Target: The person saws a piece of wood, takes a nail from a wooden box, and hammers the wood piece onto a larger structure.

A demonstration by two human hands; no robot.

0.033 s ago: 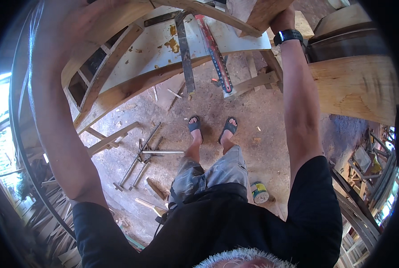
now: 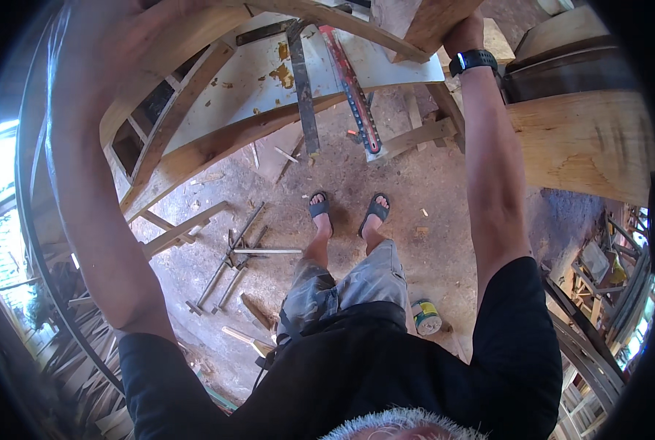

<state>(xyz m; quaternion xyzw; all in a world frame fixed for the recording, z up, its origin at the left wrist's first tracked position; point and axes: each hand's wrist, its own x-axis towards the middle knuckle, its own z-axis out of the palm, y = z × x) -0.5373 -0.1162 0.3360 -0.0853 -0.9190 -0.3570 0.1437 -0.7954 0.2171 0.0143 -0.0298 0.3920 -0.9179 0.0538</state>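
My left hand [image 2: 140,29] reaches up at the upper left and lies against a curved wooden piece [image 2: 148,73]. Its fingertips run out at the top edge, so their grip is hidden. At the upper right my right hand [image 2: 465,35], below a dark wristwatch [image 2: 474,60], is closed on the edge of a wooden board [image 2: 432,26]; the board covers part of the fingers. Between the hands, a wooden strip [image 2: 349,27] crosses over a white, stained worktop [image 2: 228,110]. A dark flat bar [image 2: 303,88] and a long red-and-black strip-shaped tool [image 2: 353,92] stick out over its near edge.
Bar clamps [image 2: 228,257] lie on the floor left of my feet. A tub [image 2: 426,317] stands by my right leg. Wooden panels [image 2: 584,143] rise at the right. Scrap wood is heaped at lower left [image 2: 85,359] and far right [image 2: 606,279].
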